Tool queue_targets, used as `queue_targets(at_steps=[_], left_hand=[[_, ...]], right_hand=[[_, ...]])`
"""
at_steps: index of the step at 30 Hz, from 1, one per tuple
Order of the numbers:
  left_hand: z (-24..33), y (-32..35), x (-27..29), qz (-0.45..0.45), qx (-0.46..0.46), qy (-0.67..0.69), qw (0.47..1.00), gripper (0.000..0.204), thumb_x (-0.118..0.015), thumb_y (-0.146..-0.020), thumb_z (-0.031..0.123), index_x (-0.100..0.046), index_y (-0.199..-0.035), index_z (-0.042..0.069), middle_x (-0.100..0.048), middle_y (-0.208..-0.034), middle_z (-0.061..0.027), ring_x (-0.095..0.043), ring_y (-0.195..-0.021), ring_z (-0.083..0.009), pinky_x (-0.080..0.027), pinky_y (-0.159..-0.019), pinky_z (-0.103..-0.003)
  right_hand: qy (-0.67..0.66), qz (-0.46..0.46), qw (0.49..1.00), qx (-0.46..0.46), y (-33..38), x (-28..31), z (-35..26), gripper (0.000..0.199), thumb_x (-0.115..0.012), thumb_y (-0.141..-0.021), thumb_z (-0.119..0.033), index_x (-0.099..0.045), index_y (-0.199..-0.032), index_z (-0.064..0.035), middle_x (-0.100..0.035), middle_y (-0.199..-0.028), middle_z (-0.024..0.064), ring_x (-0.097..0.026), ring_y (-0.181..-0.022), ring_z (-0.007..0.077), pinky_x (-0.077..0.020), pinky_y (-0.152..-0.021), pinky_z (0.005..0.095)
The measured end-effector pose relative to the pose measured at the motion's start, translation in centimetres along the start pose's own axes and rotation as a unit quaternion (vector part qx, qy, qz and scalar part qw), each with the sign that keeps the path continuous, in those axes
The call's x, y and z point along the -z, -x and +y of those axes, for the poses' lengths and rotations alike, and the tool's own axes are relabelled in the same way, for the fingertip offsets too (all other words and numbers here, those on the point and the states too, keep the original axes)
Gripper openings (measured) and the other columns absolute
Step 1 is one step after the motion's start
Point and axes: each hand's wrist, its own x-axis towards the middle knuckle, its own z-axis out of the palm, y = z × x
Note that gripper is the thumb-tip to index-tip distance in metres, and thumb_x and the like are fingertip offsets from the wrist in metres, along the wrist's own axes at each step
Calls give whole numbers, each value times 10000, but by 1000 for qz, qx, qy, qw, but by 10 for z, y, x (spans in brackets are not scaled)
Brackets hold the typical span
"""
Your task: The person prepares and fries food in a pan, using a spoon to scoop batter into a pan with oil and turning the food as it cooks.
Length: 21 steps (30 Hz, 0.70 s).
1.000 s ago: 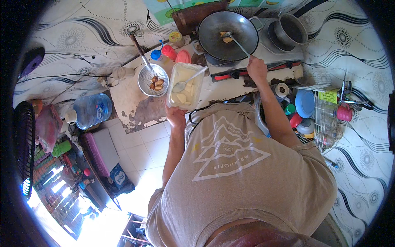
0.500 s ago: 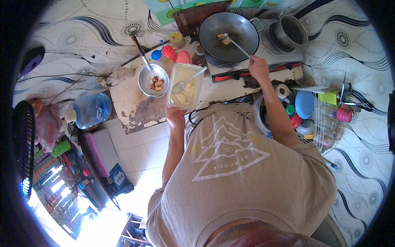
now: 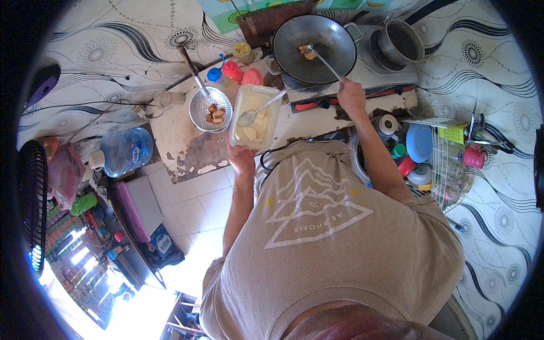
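My left hand (image 3: 242, 160) grips the near end of a clear plastic container (image 3: 271, 137). Pale cut pieces (image 3: 247, 134) lie inside in a thin whitish mix, and a metal spoon (image 3: 247, 118) leans across them to the rim. My right hand (image 3: 351, 96) is closed around the handle of a slim metal utensil (image 3: 327, 63); its head type is hard to make out. Its tip touches browned food (image 3: 306, 52) in a dark wok (image 3: 289, 71) on the stove. Left of the container, a perforated skimmer (image 3: 199, 116) carries several browned pieces (image 3: 215, 113).
A small saucepan (image 3: 400, 42) stands on the right burner of the stove (image 3: 368, 79). Bottles with blue (image 3: 214, 74) and red (image 3: 232, 70) caps and a yellow-lidded jar (image 3: 242, 52) line the worktop's back. A dish rack (image 3: 442, 161) stands right; a large water bottle (image 3: 127, 152) lies left.
My right hand has shifted slightly left and toward me with the utensil. The browned food in the wok has moved a little left. My left hand and the container stay nearly still.
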Motion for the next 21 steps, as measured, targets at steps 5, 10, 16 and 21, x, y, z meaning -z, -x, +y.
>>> queue_targets(at_steps=[5, 10, 16, 21], left_hand=[[3, 0, -3, -20, 8, -2, 1000, 626, -492, -707, 143, -389, -1324, 133, -525, -1242, -129, -565, -1130, -344, -537, -857, -544], [6, 4, -12, -10, 7, -4, 1000, 556, -488, -721, 144, -478, -1276, 110, -560, -1251, -116, -572, -1130, -328, -534, -849, -520], [4, 2, -7, 5, 13, -1, 1000, 583, -478, -707, 135, -415, -1286, 126, -536, -1241, -123, -575, -1116, -346, -534, -848, -549], [4, 2, -6, 3, 9, -1, 1000, 610, -479, -702, 123, -380, -1304, 127, -526, -1244, -133, -578, -1110, -355, -539, -849, -557]], right_hand=[[23, -14, 1000, 11, -2, 2, -2, 210, -533, -844, -118, -660, -992, -39, -644, -762, 244, -646, -742, 427, -528, -663, 521], [44, -20, 999, 24, -4, 4, -2, 218, -529, -849, -142, -668, -997, -62, -636, -765, 243, -643, -745, 429, -524, -674, 517], [79, -76, 994, -2, -14, 10, -2, 268, -538, -881, -186, -681, -1097, -117, -652, -852, 250, -646, -804, 419, -524, -720, 505], [-19, -48, 995, 86, -16, -26, 44, 280, -558, -903, -236, -671, -1134, -127, -657, -856, 244, -646, -828, 427, -526, -736, 489]])
